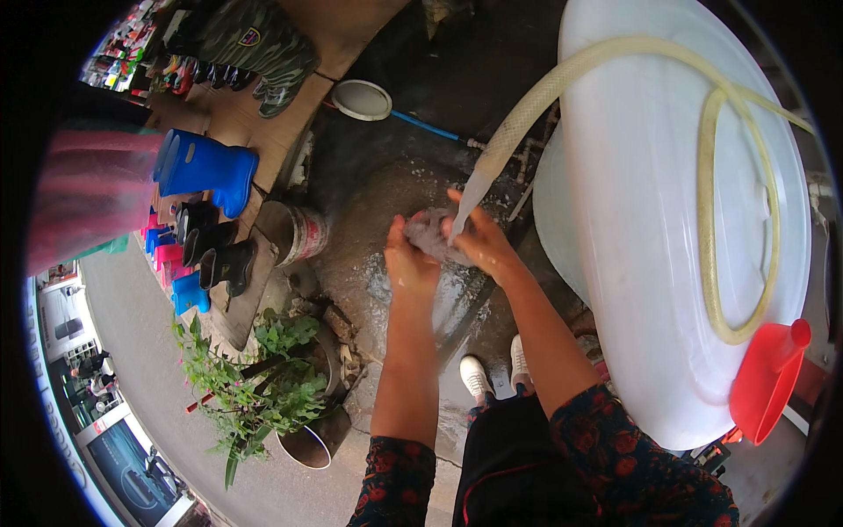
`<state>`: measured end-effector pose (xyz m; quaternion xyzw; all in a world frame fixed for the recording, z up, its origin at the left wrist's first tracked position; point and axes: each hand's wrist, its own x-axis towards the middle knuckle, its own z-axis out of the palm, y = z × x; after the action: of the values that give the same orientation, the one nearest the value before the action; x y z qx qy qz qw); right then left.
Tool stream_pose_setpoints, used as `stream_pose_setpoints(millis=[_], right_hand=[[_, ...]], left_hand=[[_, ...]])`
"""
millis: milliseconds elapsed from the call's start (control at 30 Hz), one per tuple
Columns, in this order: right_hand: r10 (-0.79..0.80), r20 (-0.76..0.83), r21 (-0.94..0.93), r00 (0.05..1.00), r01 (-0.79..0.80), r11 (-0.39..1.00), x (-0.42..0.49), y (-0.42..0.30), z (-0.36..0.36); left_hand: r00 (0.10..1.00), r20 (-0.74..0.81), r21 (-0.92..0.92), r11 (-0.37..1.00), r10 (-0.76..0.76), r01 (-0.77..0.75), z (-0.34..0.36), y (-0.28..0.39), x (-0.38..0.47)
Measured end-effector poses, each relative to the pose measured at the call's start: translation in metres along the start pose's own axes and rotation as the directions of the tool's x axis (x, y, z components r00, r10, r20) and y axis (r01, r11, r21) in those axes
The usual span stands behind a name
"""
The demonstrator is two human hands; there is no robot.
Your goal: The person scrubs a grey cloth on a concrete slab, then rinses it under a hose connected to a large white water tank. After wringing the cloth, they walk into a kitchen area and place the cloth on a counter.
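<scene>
My left hand point(409, 257) and my right hand point(484, 244) are together over wet ground in the middle of the view, with a wadded greyish cloth point(431, 234) between them. The left hand's fingers curl around the cloth's left side. At its right side the right hand holds it, fingers partly spread. Water point(466, 205) runs from the end of a pale braided hose point(527, 118) onto the cloth and the right hand. The hose lies over a large white plastic tank point(645, 230). Some of the cloth is hidden by the hands and the water.
A red plastic scoop point(767, 382) is at the tank's lower right. To the left are a bucket point(306, 234), potted plants point(263, 388), blue rubber boots point(204, 168) and several dark boots point(227, 263). A round lid-like disc point(362, 101) lies beyond, near a blue pipe point(425, 125).
</scene>
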<state>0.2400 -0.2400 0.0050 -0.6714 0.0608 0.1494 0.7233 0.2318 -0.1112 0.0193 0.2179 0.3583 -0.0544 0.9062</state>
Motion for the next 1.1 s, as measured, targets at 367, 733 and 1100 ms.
stream_pose_setpoints(millis=[367,733,1100], right_hand=[[-0.219,0.252,-0.320,0.943,0.295,0.900,-0.055,-0.032,0.006],[-0.142,0.003,-0.488,0.990,0.125,0.864,-0.049,-0.026,0.033],[-0.172,-0.252,-0.310,0.952,0.089,0.947,0.017,0.007,-0.011]], left_hand=[[0.981,-0.144,-0.087,0.989,-0.129,0.117,-0.025,-0.011,0.033],[0.991,0.129,-0.041,0.999,-0.024,0.029,-0.029,-0.046,0.023],[0.987,-0.077,0.124,0.984,0.138,-0.128,-0.034,-0.027,0.015]])
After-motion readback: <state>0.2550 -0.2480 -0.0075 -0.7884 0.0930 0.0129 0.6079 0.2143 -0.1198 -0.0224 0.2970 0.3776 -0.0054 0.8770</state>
